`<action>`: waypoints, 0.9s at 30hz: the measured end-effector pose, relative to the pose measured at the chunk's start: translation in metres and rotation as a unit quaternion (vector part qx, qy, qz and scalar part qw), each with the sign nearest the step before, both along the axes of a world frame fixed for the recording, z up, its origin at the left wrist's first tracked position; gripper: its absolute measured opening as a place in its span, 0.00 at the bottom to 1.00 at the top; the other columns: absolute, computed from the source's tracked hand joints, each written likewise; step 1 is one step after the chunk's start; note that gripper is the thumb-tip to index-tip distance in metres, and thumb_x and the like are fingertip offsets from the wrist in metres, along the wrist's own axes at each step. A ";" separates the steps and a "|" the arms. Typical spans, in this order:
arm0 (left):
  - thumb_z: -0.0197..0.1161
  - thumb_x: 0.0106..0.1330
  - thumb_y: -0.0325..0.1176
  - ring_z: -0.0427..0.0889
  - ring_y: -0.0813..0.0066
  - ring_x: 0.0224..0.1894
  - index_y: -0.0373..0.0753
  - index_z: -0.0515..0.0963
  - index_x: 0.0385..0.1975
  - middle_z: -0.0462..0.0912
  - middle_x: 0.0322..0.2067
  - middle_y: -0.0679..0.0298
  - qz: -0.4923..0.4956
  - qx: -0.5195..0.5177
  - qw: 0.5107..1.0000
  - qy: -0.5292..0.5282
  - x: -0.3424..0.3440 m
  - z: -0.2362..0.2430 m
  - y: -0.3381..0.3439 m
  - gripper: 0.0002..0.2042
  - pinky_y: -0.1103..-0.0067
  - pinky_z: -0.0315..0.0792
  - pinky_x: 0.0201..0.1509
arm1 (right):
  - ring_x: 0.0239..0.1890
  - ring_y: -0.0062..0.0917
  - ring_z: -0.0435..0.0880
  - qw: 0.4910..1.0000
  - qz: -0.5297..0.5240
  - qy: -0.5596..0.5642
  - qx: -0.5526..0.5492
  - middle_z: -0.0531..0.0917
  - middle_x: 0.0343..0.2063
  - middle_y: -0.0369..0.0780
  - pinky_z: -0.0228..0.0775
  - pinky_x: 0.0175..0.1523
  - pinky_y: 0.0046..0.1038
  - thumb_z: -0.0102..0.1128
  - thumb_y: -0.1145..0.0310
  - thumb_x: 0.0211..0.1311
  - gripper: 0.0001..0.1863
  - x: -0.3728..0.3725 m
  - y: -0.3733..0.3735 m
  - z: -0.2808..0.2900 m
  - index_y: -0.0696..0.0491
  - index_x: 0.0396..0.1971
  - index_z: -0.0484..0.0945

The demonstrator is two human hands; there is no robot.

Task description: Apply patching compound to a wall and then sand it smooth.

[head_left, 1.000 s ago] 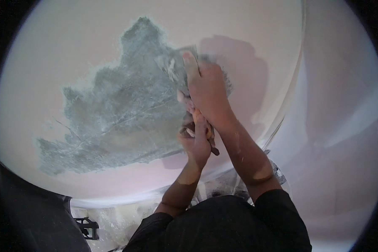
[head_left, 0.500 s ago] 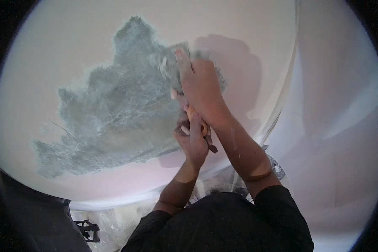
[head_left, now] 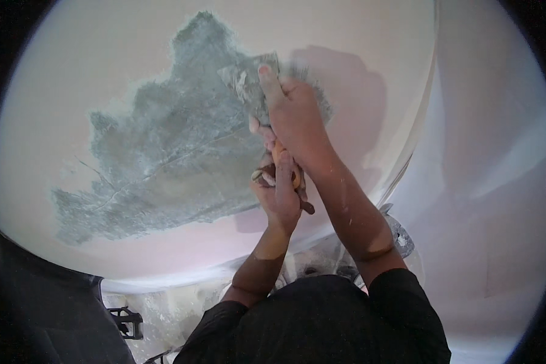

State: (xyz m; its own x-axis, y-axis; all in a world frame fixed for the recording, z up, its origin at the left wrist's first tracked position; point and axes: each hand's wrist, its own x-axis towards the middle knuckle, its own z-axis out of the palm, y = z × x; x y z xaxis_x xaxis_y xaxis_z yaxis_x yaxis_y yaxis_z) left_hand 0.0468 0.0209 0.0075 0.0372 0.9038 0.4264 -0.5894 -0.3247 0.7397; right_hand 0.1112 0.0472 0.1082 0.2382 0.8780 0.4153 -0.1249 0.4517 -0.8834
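Note:
A wide putty knife lies with its blade (head_left: pixel 244 85), smeared with grey filler, against the upper right part of a rough grey patch (head_left: pixel 176 142) on a pale wall. My right hand (head_left: pixel 296 112) grips it near the blade, thumb stretched along the metal and fingers curled beneath. Below, my left hand (head_left: pixel 280 197) is closed around its orange handle (head_left: pixel 278 151). A brown, rounded end (head_left: pixel 307 208) sticks out beside my left hand; what it belongs to is hidden by the fingers.
The pale wall surface (head_left: pixel 103 67) surrounds the patch. A whitish wall (head_left: pixel 485 151) stands at the right. Below, the floor (head_left: pixel 164 315) is splattered with white. A black plastic piece (head_left: pixel 126 323) and dark sheeting (head_left: pixel 42 303) are at lower left.
The view has shifted a little, so the patch appears slightly higher and further right. Both hands keep their hold, and the putty knife stays at nearly the same part of the patch.

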 end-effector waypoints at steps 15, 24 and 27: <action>0.56 0.67 0.38 0.66 0.79 0.08 0.37 0.68 0.22 0.69 0.12 0.65 -0.021 -0.044 0.999 0.004 -0.010 -0.002 -0.005 0.14 0.84 0.57 0.08 | 0.10 0.12 0.59 0.978 0.169 0.113 -0.053 0.68 0.12 0.33 0.51 0.14 0.17 0.42 0.52 0.72 0.17 -0.001 -0.005 -0.015 0.51 0.33 0.69; 0.53 0.69 0.36 0.64 0.80 0.07 0.37 0.68 0.21 0.68 0.12 0.66 -0.009 -0.040 0.999 0.031 -0.013 0.006 -0.006 0.14 0.84 0.55 0.08 | 0.11 0.11 0.56 0.966 0.177 0.159 -0.105 0.62 0.13 0.30 0.51 0.15 0.17 0.42 0.51 0.71 0.16 -0.005 -0.006 -0.007 0.48 0.30 0.64; 0.52 0.70 0.36 0.64 0.81 0.08 0.37 0.69 0.24 0.68 0.12 0.66 -0.020 -0.045 0.998 0.025 -0.008 0.011 -0.004 0.13 0.84 0.56 0.09 | 0.11 0.11 0.57 0.979 0.137 0.124 -0.091 0.63 0.13 0.30 0.51 0.14 0.18 0.42 0.52 0.71 0.17 -0.003 0.000 -0.005 0.49 0.29 0.64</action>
State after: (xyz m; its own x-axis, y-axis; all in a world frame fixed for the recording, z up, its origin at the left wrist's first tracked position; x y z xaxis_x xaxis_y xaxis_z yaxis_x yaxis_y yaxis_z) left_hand 0.0385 0.0168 0.0181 0.0931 0.9357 0.3404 -0.5622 -0.2327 0.7935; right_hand 0.1083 0.0469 0.1029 0.0581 0.9768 0.2059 -0.4400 0.2102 -0.8731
